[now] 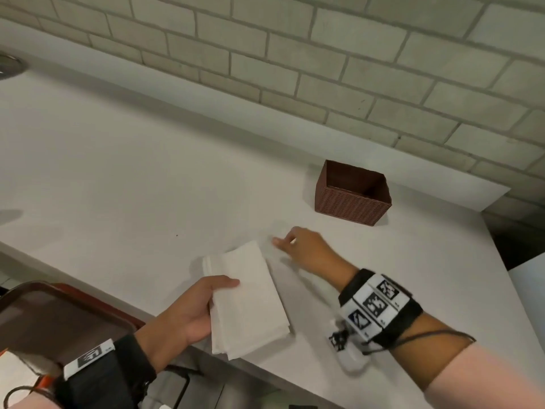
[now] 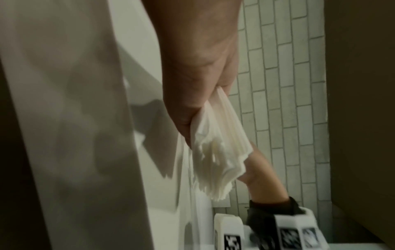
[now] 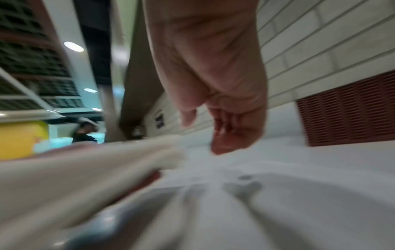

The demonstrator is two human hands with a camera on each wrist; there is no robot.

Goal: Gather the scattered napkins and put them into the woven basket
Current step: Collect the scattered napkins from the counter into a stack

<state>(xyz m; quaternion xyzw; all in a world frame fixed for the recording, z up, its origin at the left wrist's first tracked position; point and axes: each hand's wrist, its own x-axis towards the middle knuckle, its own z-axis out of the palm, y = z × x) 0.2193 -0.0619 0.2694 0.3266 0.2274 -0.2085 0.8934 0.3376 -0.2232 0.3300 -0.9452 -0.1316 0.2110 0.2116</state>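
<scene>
My left hand [image 1: 200,308] grips a stack of folded white napkins [image 1: 250,296] just above the white counter's front edge, thumb on top. The left wrist view shows the napkins [image 2: 215,152] fanned out below the left hand [image 2: 192,76]. My right hand [image 1: 295,243] hovers low over the counter just past the stack, fingers loosely curled and holding nothing; the right wrist view shows the right hand [image 3: 213,133] empty. The brown woven basket [image 1: 352,199] stands behind it near the wall and looks empty; it also shows as the basket [image 3: 346,110] at right. A faint pale patch lies by the right fingertips, too blurred to identify.
A brown tray [image 1: 59,314] sits below the counter's front edge at lower left. The brick wall [image 1: 295,54] runs along the back. The counter [image 1: 132,172] ends just right of the basket. A metal rim [image 1: 8,66] shows at far left.
</scene>
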